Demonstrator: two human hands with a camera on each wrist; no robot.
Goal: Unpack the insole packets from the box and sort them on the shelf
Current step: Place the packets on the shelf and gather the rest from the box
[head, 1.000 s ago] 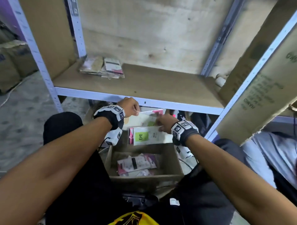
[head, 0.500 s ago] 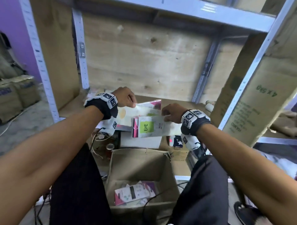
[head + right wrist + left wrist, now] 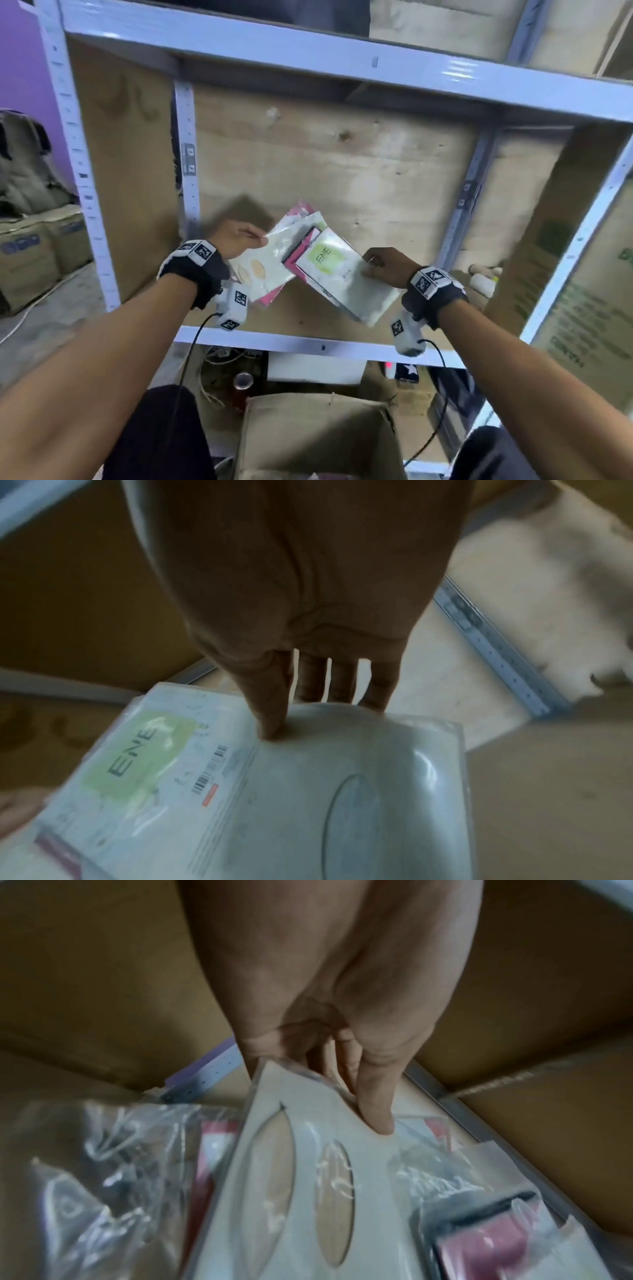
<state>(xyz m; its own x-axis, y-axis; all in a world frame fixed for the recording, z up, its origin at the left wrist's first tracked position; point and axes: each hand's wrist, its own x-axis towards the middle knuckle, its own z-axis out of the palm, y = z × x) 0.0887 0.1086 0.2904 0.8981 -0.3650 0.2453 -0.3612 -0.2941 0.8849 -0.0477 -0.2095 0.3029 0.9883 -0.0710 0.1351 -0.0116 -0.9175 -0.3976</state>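
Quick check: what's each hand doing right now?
Left hand: grips the packets with oval cut-outs.
Right hand: grips the green-label packets.

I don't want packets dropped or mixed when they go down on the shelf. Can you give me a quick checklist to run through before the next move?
1. Left hand grips the packet with oval windows: ok.
2. Right hand pinches the green-label packet: ok.
3. The two bundles held apart: not ok, they overlap in the middle.
4. Free board on the shelf below the hands: cannot tell, packets hide it.
5. Cardboard box emptied: cannot tell, its inside is cut off.
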